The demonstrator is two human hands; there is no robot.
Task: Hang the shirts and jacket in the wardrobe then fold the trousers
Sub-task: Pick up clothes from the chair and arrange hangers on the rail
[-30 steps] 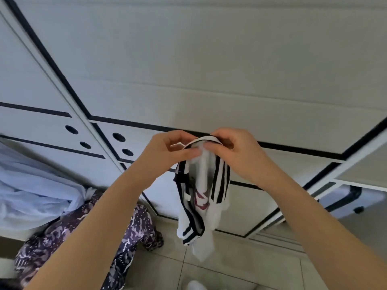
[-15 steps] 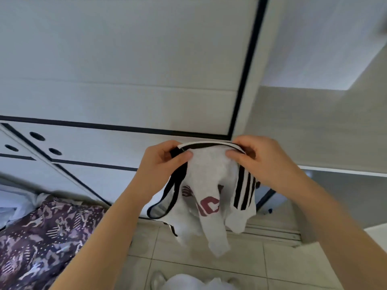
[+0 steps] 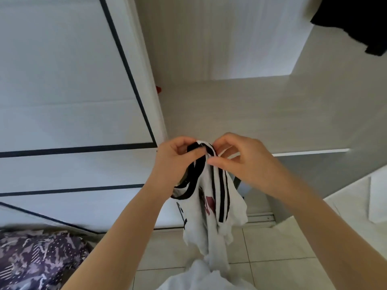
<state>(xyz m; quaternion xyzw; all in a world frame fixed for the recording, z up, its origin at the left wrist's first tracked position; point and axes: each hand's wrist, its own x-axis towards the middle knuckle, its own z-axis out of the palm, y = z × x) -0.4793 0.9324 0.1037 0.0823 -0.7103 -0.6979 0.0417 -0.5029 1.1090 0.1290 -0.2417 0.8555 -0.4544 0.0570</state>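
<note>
The shirt is pinched at its collar by left hand and right hand — long axis hung straight below the fingers, wardrobe seemingly ahead.

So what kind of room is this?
Probably a bedroom: tall white wardrobe doors, a dark garment hanging inside the open part, and patterned purple fabric, maybe bedding, at lower left.
</note>
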